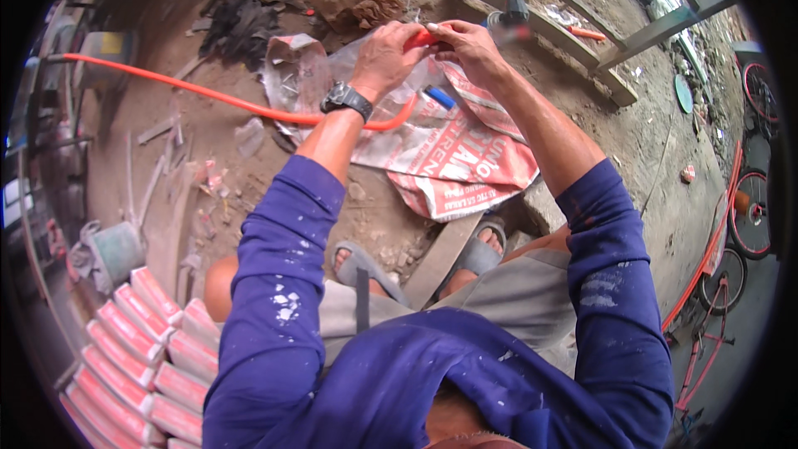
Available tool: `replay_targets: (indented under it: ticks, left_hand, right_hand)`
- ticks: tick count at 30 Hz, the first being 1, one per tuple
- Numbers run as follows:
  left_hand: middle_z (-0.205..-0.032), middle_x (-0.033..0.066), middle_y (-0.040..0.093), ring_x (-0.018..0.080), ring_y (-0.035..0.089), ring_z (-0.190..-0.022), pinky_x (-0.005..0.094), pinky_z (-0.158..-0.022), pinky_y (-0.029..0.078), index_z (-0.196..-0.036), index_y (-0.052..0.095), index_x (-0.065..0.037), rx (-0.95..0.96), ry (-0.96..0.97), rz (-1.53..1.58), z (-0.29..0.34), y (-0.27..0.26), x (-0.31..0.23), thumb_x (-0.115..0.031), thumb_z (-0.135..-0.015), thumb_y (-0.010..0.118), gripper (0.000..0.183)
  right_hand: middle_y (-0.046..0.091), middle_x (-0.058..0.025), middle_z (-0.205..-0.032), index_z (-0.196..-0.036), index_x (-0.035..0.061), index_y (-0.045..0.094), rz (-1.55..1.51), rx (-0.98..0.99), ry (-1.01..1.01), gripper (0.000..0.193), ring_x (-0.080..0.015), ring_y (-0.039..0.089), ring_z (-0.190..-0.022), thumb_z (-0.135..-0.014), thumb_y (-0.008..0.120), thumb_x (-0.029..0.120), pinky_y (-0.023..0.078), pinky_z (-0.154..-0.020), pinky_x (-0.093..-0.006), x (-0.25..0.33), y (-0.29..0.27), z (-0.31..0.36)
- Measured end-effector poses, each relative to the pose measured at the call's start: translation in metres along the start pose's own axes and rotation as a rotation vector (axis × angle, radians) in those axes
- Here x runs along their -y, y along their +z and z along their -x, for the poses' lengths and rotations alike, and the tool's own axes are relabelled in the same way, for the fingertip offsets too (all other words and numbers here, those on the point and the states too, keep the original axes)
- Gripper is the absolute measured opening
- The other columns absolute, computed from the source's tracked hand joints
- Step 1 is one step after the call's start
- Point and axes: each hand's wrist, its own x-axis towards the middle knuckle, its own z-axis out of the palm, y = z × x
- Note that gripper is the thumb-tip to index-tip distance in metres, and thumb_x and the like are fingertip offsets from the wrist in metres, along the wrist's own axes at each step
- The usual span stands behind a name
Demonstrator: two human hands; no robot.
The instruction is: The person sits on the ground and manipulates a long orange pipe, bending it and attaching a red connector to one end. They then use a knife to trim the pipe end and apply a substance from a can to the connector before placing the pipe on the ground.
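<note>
Both my hands are raised and close together near the top middle. My left hand (389, 51), below which a dark wristwatch (347, 101) is strapped, closes its fingers on a short visible stretch of orange plastic pipe (421, 38). My right hand (470, 48) pinches the same stretch from the other side. A long orange pipe (208, 89) runs from the far left, under my left wrist, and curves upward; whether it joins the held stretch is hidden. Beneath my hands lies a printed white and red sack (465, 168), with a small blue cylinder (439, 97) on it.
A metal tool with a flared dark nozzle (514, 7) stands by a wooden ladder-like frame (573, 41) at upper right. Stacked red-and-white packs (125, 328) and a bucket (115, 251) sit at left. Dark cloth (238, 21) lies on dirt. Bicycles (752, 208) stand far right.
</note>
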Motion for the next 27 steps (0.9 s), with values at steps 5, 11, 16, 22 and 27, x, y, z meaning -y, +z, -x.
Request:
replay_targets:
  ticks: [5,11,16,22,27]
  left_hand:
    - [-0.091,0.0103,0.065,0.0287,0.065,-0.084,0.0387,-0.075,0.053,-0.110,0.070,-0.012,0.024,-0.048,0.149,0.003,-0.011,-0.001,-0.032,-0.085,0.075,0.033]
    - [-0.094,0.0092,0.068,0.0249,0.066,-0.086,0.0351,-0.076,0.052,-0.109,0.072,-0.011,0.150,-0.051,0.064,0.007,-0.025,-0.011,-0.035,-0.086,0.075,0.034]
    - [-0.095,0.0077,0.069,0.0205,0.066,-0.085,0.0321,-0.077,0.052,-0.108,0.073,-0.009,0.227,-0.069,0.137,0.011,-0.033,0.005,-0.033,-0.085,0.077,0.033]
    - [-0.099,0.0068,0.069,0.0178,0.065,-0.086,0.0301,-0.080,0.052,-0.112,0.071,-0.006,0.281,-0.107,0.095,0.013,-0.036,0.011,-0.027,-0.085,0.078,0.035]
    - [-0.106,0.0067,0.066,0.0265,0.064,-0.100,0.0381,-0.086,0.050,-0.114,0.070,-0.011,0.263,-0.028,-0.181,0.013,-0.035,0.042,-0.025,-0.081,0.077,0.037]
  right_hand:
    - [0.065,-0.0042,-0.079,-0.098,-0.0007,0.070,0.067,0.126,0.079,0.032,-0.0087,0.057,-0.063,-0.097,0.067,0.031,0.046,-0.054,-0.0221,0.012,-0.011,0.003]
    - [0.068,-0.0051,-0.085,-0.107,-0.0031,0.070,0.186,0.249,0.112,0.026,-0.0088,0.059,-0.067,-0.097,0.066,0.021,0.049,-0.059,-0.0232,0.015,-0.013,0.010]
    - [0.070,-0.0068,-0.088,-0.108,-0.0048,0.069,0.248,0.258,0.073,0.026,-0.0102,0.063,-0.072,-0.093,0.071,0.017,0.052,-0.064,-0.0229,0.029,-0.014,0.021]
    - [0.068,-0.0057,-0.087,-0.109,-0.0039,0.068,0.192,0.258,0.109,0.027,-0.0098,0.063,-0.071,-0.093,0.072,0.017,0.052,-0.065,-0.0217,0.031,-0.011,0.029]
    - [0.066,-0.0060,-0.089,-0.109,-0.0016,0.065,0.189,0.085,0.220,0.026,-0.0098,0.063,-0.070,-0.094,0.071,0.019,0.052,-0.062,-0.0222,0.041,-0.014,0.050]
